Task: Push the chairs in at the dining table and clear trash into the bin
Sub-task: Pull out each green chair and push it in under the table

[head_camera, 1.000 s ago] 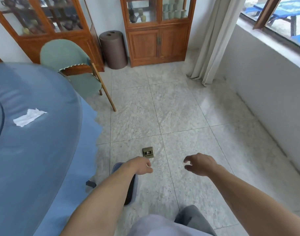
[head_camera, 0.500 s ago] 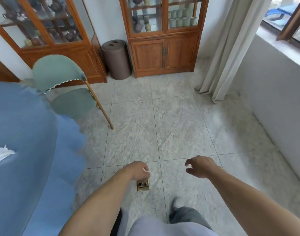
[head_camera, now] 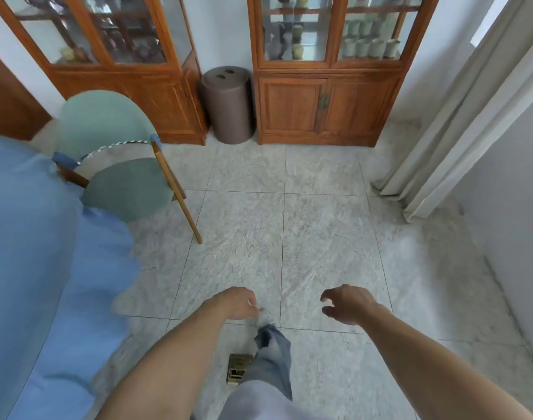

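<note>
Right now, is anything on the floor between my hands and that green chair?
Nothing visible. Bare tiles lie between the left hand, the right hand and the chair. The small floor box sits behind them, by your leg.

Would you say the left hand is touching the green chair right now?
Apart. The head view shows the left hand low over bare floor tiles, well short of the green chair by the table.

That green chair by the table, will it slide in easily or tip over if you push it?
The green chair probably slides easily: thin wooden legs on smooth floor tiles. It looks light, so a push high on the backrest might tilt it.
</note>
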`<state>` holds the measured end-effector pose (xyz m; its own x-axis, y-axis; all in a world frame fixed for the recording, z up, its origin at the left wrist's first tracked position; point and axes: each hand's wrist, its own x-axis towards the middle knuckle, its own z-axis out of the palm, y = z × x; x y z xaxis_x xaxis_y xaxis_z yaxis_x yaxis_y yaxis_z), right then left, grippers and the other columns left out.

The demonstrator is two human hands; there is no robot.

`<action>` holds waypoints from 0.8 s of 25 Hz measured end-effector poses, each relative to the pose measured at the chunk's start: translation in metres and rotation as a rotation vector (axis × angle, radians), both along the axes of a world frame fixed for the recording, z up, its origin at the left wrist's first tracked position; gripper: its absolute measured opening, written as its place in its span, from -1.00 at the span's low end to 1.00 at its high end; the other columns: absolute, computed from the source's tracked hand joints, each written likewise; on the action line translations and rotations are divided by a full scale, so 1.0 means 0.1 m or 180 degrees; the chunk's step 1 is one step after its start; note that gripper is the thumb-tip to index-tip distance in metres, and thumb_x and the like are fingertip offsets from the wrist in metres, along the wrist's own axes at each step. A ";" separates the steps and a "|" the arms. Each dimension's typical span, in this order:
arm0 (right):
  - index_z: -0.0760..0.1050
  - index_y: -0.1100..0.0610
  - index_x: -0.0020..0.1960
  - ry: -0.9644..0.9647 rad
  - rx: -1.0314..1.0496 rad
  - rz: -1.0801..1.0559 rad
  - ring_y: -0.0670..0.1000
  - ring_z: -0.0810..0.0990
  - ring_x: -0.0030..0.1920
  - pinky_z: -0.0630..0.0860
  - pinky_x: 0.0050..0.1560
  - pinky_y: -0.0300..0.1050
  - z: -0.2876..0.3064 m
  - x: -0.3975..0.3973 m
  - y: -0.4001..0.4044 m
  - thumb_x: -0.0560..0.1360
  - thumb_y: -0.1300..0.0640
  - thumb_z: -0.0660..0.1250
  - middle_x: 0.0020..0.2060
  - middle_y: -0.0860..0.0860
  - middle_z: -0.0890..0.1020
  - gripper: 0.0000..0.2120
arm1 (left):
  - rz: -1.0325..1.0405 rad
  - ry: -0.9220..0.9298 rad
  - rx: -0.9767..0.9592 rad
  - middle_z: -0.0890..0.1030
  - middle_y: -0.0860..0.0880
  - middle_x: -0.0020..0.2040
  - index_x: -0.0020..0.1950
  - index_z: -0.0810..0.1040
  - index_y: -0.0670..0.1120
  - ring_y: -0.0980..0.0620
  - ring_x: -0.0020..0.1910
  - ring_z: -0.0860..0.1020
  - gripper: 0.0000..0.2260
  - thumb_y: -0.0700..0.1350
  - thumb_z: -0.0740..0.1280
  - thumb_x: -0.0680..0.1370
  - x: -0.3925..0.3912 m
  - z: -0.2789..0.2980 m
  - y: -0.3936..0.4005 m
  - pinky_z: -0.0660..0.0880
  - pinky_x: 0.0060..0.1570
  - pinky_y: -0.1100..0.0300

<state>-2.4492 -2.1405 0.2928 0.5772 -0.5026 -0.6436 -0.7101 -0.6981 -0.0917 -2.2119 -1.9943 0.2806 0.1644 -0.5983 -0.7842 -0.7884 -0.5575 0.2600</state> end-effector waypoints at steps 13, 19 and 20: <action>0.39 -0.18 0.40 -0.0079 0.0052 0.0410 0.04 0.55 0.26 0.46 0.19 -0.06 0.02 2.44 -2.21 0.60 -0.18 0.16 0.30 -0.03 0.56 -0.61 | 0.0425 -0.0014 -0.0084 0.43 -0.04 0.44 0.46 0.42 -0.01 -0.05 0.36 0.43 -0.57 0.11 0.24 0.63 2.11 0.11 -2.11 0.39 0.29 0.16; 0.40 -0.16 0.40 -0.0166 0.0100 0.0596 0.05 0.55 0.25 0.45 0.19 -0.08 -0.13 3.30 -3.42 0.60 -0.18 0.16 0.30 -0.03 0.55 -0.61 | 0.0662 -0.0157 0.0041 0.44 -0.06 0.43 0.46 0.41 -0.02 -0.06 0.35 0.44 -0.57 0.10 0.23 0.63 2.86 0.01 -3.10 0.40 0.25 0.17; 0.40 -0.16 0.40 -0.0194 0.0104 0.0638 0.05 0.55 0.25 0.45 0.18 -0.08 -0.17 3.46 -3.68 0.60 -0.18 0.16 0.30 -0.02 0.55 -0.61 | 0.0725 -0.0175 0.0049 0.43 -0.06 0.43 0.47 0.41 -0.02 -0.06 0.36 0.44 -0.57 0.10 0.23 0.63 2.99 -0.01 -3.31 0.40 0.27 0.17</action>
<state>-2.1032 -2.5090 0.2762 0.7019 -0.3534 -0.6184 -0.5499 -0.8207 -0.1552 -1.9131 -2.3255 0.2798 0.3366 -0.5289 -0.7791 -0.6545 -0.7262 0.2102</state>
